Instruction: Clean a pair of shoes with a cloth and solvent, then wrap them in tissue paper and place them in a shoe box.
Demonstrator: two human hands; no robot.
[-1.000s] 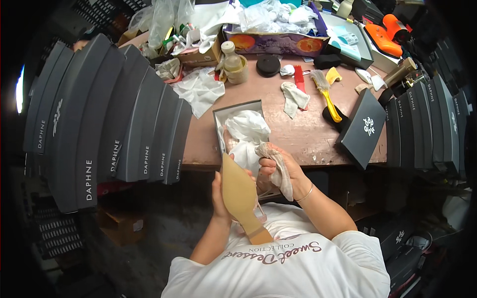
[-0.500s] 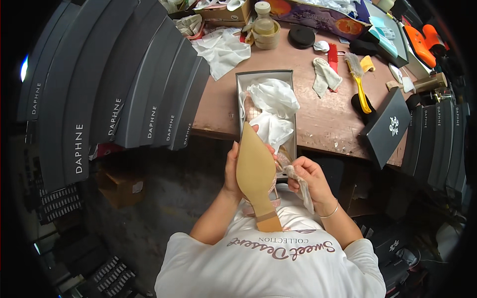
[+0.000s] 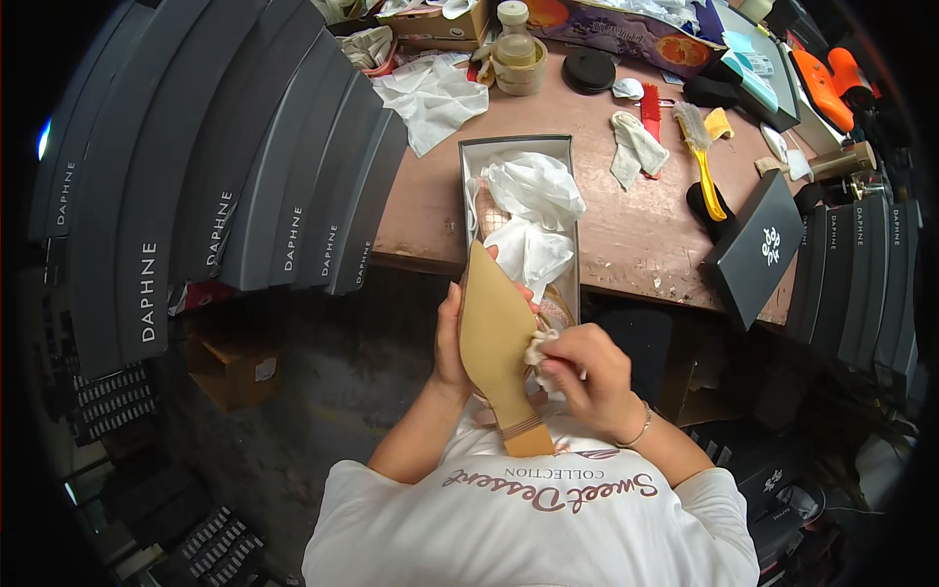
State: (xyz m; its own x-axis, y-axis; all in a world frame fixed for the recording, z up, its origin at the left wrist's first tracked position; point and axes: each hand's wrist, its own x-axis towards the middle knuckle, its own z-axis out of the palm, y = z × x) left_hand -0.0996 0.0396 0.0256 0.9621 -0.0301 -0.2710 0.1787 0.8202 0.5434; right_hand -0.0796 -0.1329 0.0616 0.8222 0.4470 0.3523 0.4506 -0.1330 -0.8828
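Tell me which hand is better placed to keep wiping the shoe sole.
Probably the right hand: it already presses a small white cloth against the tan shoe sole's edge. The left hand grips the shoe from behind, steadying it.

One open shoe box (image 3: 468, 157) sits on the table (image 3: 636, 235), with one wad of white tissue paper (image 3: 533, 210) inside it. Left of that box stand seven dark closed boxes (image 3: 245, 210) in one leaning row. Right of the box lie one white glove (image 3: 636, 147), one yellow-handled brush (image 3: 699, 147), one red-handled tool (image 3: 650, 103) and one black box lid (image 3: 758, 249). Beyond the box stands one bottle (image 3: 515, 39) beside one round black tin (image 3: 589, 70). Nearer than the box, two hands hold one tan-soled shoe (image 3: 494, 342) and one small cloth (image 3: 540, 347).
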